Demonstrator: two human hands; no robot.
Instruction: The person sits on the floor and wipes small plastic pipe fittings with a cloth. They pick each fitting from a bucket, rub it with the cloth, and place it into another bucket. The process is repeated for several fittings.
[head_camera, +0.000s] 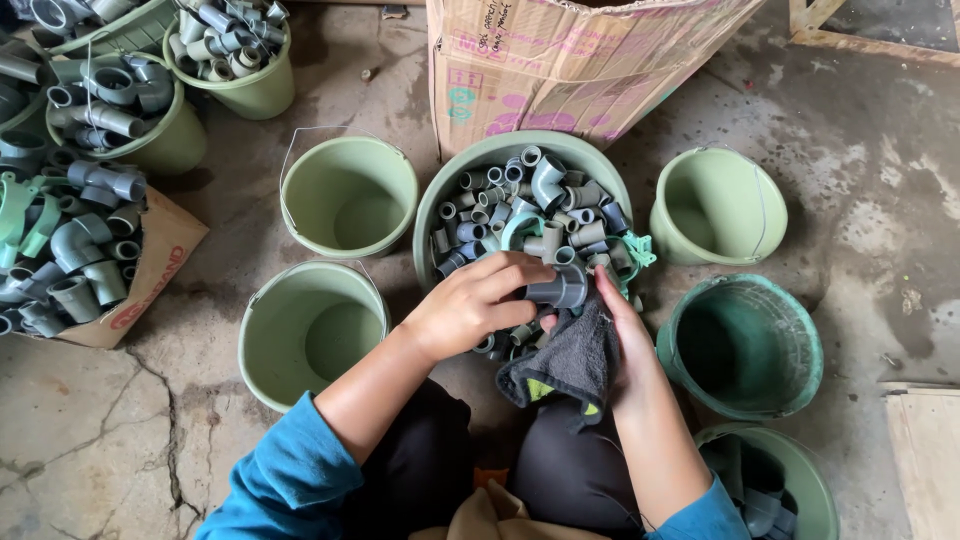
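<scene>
A pale green basin (470, 165) in front of me is filled with several grey plastic pipe fittings. My left hand (470, 305) grips one grey pipe fitting (562, 290) over the basin's near edge. My right hand (625, 330) holds a dark grey cloth (565, 365) pressed against that fitting from below and from the right. My knees in dark trousers sit just below the hands.
Empty green buckets stand at left (348, 195), lower left (310, 330) and right (718, 205); a darker green bucket (745, 345) lies right of my hand. A cardboard box (570, 60) stands behind. More buckets and a carton of fittings (70, 250) sit at far left. Concrete floor.
</scene>
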